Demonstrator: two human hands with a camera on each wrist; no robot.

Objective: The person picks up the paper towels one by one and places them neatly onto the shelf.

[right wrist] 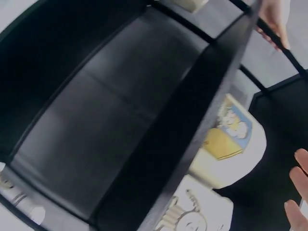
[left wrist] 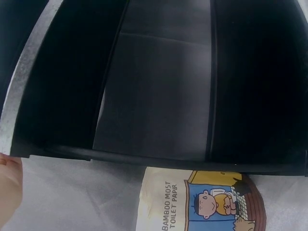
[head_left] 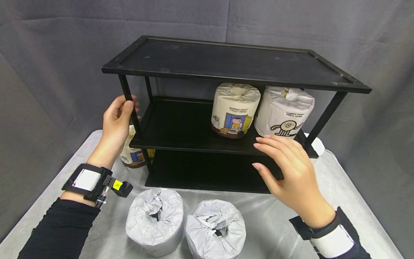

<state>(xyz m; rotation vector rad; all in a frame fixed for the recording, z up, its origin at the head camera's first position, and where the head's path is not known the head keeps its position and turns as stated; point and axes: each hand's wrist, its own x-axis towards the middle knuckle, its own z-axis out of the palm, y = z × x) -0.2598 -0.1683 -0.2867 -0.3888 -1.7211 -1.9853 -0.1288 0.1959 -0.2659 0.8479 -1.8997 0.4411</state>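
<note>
A black tiered shelf (head_left: 207, 61) stands on the table. My left hand (head_left: 113, 126) grips its front left post (head_left: 136, 124), thumb in front and fingertips behind. On the middle tier, right of centre, a cream toilet roll (head_left: 234, 111) with a cartoon picture stands beside a white-wrapped toilet roll (head_left: 281, 111) bearing a round figure. My right hand (head_left: 292, 172) hovers before the white roll, its fingers spread and slightly bent, holding nothing. In the right wrist view both rolls show, along with some of the right fingertips (right wrist: 299, 178). Whether those fingertips touch the shelf edge I cannot tell.
Two white-wrapped toilet rolls (head_left: 155, 223) stand upright on the table before the shelf. Another cartoon roll (left wrist: 202, 204) is at its left side, partly hidden behind a post. Something white (head_left: 318, 145) shows past the right end. Grey cloth (head_left: 184, 21) hangs behind.
</note>
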